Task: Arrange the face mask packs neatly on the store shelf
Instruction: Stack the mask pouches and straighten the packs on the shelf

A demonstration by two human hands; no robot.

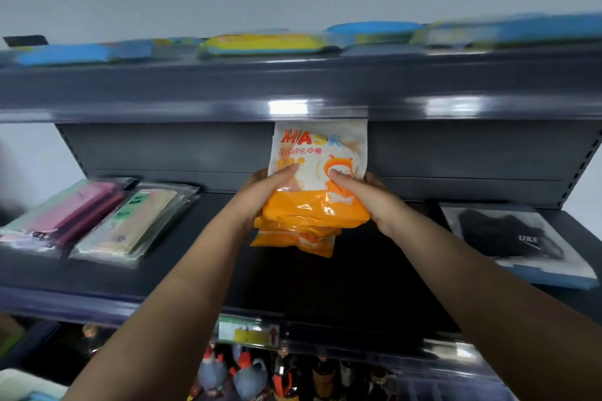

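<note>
I hold a small stack of orange-and-white face mask packs in the air above the middle shelf. The top pack reads "MASK" and its upper edge reaches the lip of the shelf above. My left hand grips the stack's left side with the thumb across the front. My right hand grips the right side, thumb on the cartoon print. The lower packs hang slightly askew beneath the top one.
Pink mask packs and beige-green mask packs lie at the shelf's left. A black mask pack lies at the right. Blue and yellow packs sit on the top shelf. Bottles stand below.
</note>
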